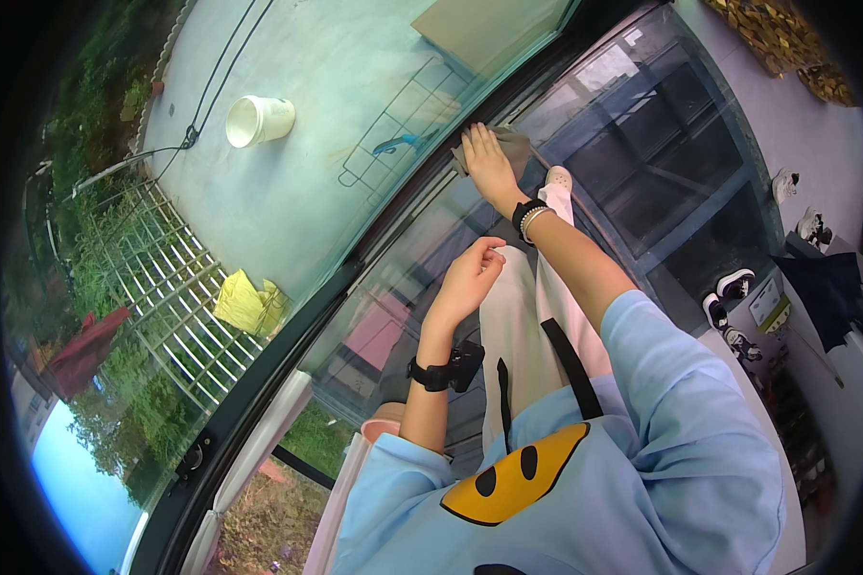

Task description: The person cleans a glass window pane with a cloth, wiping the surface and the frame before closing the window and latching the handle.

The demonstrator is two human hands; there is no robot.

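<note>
My right hand (490, 165) lies with fingers stretched out over a grey-brown cloth (515, 151), pressing it against the dark window frame (420, 192) beside the glass. Part of the cloth is hidden under the palm. My left hand (468, 280) hangs in the air in front of my light trousers, fingers loosely bent and nothing visible in them. It is nearest to the glass pane (355, 331), without touching it. A black strapped device (448, 367) sits on my left wrist; dark and beaded bands (529, 217) circle the right one.
Beyond the glass are a white bucket (260, 121), a wire rack (393, 125), a metal railing (168, 287) and a yellow cloth (249, 303). Several shoes (735, 284) lie on the right. A pink pot (384, 422) stands by my left elbow.
</note>
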